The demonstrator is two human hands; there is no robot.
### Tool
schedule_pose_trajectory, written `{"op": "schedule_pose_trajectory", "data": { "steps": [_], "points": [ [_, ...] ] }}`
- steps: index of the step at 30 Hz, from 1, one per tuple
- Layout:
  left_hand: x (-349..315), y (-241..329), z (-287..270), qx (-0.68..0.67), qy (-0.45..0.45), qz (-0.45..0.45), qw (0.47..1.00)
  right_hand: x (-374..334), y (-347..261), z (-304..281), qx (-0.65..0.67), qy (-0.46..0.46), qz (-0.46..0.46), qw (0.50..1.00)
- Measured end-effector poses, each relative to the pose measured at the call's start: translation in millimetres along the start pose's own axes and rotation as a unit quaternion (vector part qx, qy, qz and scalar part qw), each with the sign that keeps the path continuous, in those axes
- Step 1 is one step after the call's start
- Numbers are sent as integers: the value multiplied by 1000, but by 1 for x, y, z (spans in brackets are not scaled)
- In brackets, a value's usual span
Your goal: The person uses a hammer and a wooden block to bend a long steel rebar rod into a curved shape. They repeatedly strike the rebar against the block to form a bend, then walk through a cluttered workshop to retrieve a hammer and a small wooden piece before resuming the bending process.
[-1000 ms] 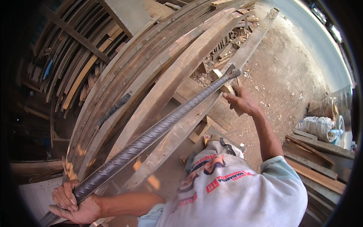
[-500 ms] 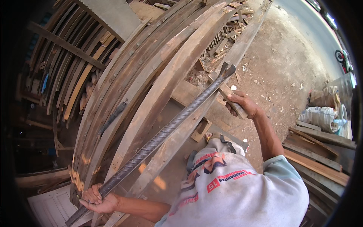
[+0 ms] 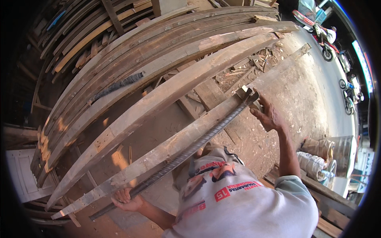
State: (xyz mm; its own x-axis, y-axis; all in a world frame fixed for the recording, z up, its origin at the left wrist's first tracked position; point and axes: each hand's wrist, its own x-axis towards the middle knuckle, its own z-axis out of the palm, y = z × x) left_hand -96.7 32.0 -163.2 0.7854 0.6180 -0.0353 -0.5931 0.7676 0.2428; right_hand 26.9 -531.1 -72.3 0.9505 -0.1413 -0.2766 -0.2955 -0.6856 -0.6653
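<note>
A long crowbar of ribbed steel rod (image 3: 194, 143) with a forked tip slants from lower left to upper right. My left hand (image 3: 129, 200) is closed round it near its lower end. The forked tip (image 3: 250, 97) is at a wooden beam (image 3: 158, 160), over a small wooden block (image 3: 241, 93) mostly hidden behind it. My right hand (image 3: 270, 114) is beside the tip, its thumb and fingers round the near end of that block; part of the grip is hidden.
Several long curved timbers (image 3: 178, 85) lie side by side beyond the beam, with a dark wrapped rod (image 3: 119, 85) on them. Wood scraps (image 3: 260, 61) litter the ground. Planks (image 3: 333, 202) and white sacks (image 3: 311, 164) are at right. Motorbikes (image 3: 349, 95) are on the road.
My view has turned toward the road. The crowbar's fork and my right hand with the block have come closer together at the beam. My left hand keeps its hold on the bar.
</note>
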Motion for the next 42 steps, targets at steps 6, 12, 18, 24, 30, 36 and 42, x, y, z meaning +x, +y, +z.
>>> {"op": "schedule_pose_trajectory", "data": {
  "steps": [6, 12, 18, 24, 30, 36, 42],
  "points": [
    [-31, 42, 4, -12, 2, 21, 1000, 1, -41, -15, -128, -6, -73, 989],
    [-69, 59, 22, 82, 48, 71, 993, 4, -104, -16, -34, -46, -82, 995],
    [-71, 64, 37, 100, 24, 52, 993, 17, -144, 50, 31, -206, -142, 968],
    [-62, 67, 44, 72, -6, -4, 997, -27, -141, 85, 100, -272, -117, 950],
    [-63, 69, 46, 117, -25, -25, 993, -86, -125, 171, -38, -332, -241, 911],
    [-51, 76, 64, 158, -43, -52, 985, -99, -108, 188, 51, -309, -224, 923],
    [-69, 53, 160, 193, -205, 31, 959, -150, -109, 121, 119, -282, -229, 924]
  ]
}}
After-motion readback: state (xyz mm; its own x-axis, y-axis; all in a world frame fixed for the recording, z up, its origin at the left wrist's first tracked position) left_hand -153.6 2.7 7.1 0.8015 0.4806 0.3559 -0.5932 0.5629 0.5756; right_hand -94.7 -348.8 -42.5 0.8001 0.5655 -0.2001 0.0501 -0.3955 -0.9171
